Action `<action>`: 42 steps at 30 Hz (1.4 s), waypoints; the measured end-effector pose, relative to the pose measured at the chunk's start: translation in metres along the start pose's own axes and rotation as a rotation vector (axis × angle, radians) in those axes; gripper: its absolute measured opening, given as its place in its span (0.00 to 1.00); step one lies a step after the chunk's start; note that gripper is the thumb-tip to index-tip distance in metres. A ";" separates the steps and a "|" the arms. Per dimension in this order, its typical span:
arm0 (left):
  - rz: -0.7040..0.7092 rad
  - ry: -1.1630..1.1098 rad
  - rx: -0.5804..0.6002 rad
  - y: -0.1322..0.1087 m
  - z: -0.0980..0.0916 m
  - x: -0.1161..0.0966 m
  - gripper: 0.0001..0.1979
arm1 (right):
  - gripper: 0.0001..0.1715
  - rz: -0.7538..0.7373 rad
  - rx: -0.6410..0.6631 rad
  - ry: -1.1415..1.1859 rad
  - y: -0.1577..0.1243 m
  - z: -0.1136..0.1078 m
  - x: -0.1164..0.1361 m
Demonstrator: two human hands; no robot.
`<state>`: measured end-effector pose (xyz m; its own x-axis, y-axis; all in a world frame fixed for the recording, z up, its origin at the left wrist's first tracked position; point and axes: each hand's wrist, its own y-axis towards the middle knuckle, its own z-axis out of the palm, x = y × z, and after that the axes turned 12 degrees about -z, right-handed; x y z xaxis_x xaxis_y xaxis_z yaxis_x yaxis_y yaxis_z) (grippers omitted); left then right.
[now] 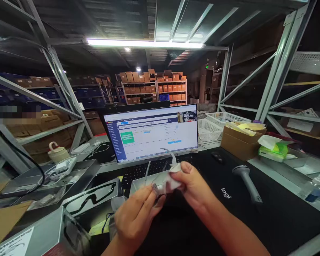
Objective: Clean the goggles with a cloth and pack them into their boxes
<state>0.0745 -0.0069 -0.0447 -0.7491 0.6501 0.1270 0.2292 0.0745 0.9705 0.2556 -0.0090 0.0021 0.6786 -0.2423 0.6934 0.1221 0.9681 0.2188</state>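
In front of the monitor my left hand (134,213) is closed, its fingers pinching what looks like a pair of glasses (147,170) with thin grey arms sticking up. My right hand (193,183) is closed on a whitish cloth (173,182), pressed against the glasses. Fingers and cloth hide most of the frame, and motion blurs this part. Behind the hands stand a keyboard (133,174) and the lit monitor (154,138). Left of my left hand lies a grey-and-black box (92,199) with a black outline drawn on it.
A barcode scanner (248,183) and a mouse (217,156) lie on the black desk mat (216,220). A cardboard box (236,144), tissue pack (273,151) and bottle (316,188) stand right. A silver box (42,234) and grey tray (80,174) are left; metal shelf posts (272,67) frame the desk.
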 end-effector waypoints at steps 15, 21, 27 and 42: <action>-0.161 -0.025 0.088 -0.007 -0.001 0.007 0.09 | 0.29 -0.362 -0.019 -0.379 -0.023 0.009 -0.048; -0.091 -0.072 0.128 0.000 0.000 -0.002 0.14 | 0.41 -0.053 -0.075 0.034 0.005 0.000 0.004; -0.144 -0.050 0.115 -0.001 -0.001 0.002 0.12 | 0.34 -0.373 -0.036 -0.230 -0.012 0.003 -0.027; -0.408 -0.106 0.538 0.002 -0.003 0.006 0.44 | 0.22 -0.721 0.115 -0.878 -0.002 -0.010 -0.039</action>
<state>0.0686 -0.0054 -0.0413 -0.7826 0.5588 -0.2744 0.2394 0.6770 0.6960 0.2362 -0.0011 -0.0316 -0.2686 -0.7444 0.6113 0.1800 0.5846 0.7911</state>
